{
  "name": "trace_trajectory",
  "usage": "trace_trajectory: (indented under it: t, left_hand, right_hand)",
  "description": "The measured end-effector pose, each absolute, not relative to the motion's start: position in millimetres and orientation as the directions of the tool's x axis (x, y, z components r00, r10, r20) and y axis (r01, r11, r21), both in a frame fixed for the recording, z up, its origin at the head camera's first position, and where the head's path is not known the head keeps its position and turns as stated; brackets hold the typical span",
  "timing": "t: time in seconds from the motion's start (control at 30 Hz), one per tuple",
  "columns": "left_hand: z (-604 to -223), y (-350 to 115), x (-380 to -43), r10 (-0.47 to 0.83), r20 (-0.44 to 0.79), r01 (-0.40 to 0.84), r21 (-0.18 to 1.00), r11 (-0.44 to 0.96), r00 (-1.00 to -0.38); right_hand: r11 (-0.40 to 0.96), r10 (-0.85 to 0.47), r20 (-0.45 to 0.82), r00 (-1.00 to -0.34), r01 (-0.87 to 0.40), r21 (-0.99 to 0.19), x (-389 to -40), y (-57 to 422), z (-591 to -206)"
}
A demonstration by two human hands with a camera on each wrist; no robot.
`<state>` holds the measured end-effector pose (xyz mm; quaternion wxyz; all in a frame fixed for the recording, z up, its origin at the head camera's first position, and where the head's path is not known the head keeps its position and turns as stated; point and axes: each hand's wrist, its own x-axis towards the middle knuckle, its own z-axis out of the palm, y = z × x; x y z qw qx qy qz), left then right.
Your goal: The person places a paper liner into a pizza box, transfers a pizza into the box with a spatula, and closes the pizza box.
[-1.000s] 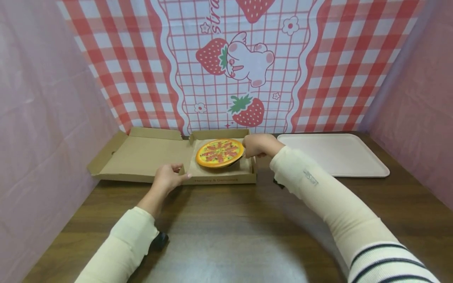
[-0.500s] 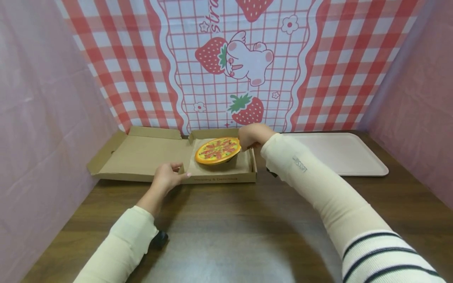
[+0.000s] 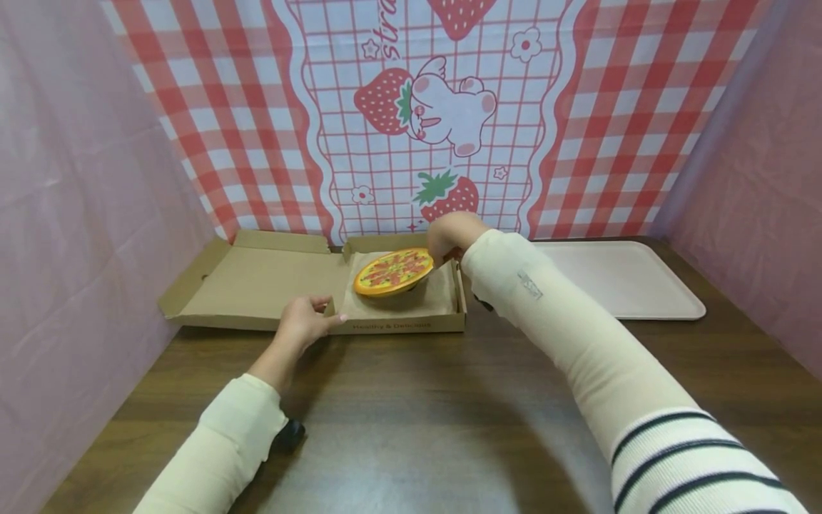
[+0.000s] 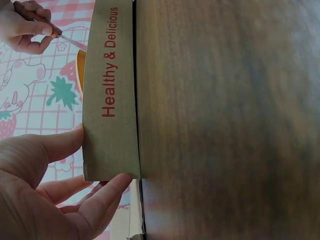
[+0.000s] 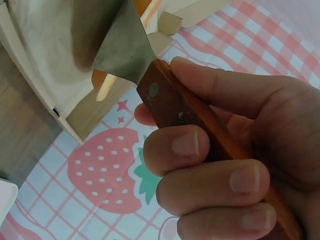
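Note:
A round toy-like pizza (image 3: 393, 273) tilts in the open cardboard pizza box (image 3: 443, 325), its right edge raised above the paper liner. My right hand (image 3: 452, 234) grips the wooden handle of a spatula (image 5: 187, 107), fingers curled round it and thumb along its top. The metal blade (image 5: 125, 47) reaches under the pizza, seen in the right wrist view. At the box's front left corner, my left hand (image 3: 305, 320) pinches the low front wall, thumb on its upper edge and fingertips at the corner (image 4: 65, 180).
The box lid (image 3: 263, 282) lies folded back flat to the left. A pale rectangular tray (image 3: 632, 278) stands on the wooden table (image 3: 411, 428) to the right, partly behind my right arm. A strawberry-print cloth (image 3: 443, 128) hangs close behind the box.
My right hand has moved left and further back with the spatula. The pizza's right side has risen, so it tilts more steeply. The left hand stays at the box corner.

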<state>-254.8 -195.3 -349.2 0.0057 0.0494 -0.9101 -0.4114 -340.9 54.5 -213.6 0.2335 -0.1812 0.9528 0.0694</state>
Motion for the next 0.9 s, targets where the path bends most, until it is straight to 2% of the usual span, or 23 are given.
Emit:
trace_trajectory:
  t: [0.43, 0.67, 0.9]
  left_hand:
    - [-349, -197, -256, -0.092, -0.023, -0.079, 0.739, 0.669, -0.995]
    - [-348, -194, -256, -0.091, -0.023, -0.078, 0.744, 0.663, -0.996]
    - [-351, -195, -256, -0.094, -0.028, -0.084, 0.743, 0.664, -0.995]
  right_hand:
    - [0.924, -0.301, -0.475, -0.827, -0.376, 0.07, -345, 54, -210]
    - [0.924, -0.314, -0.498, -0.808, -0.382, 0.038, -339, 64, -208]
    - [0.932, -0.296, -0.484, -0.823, -0.361, 0.044, -332, 74, -208]
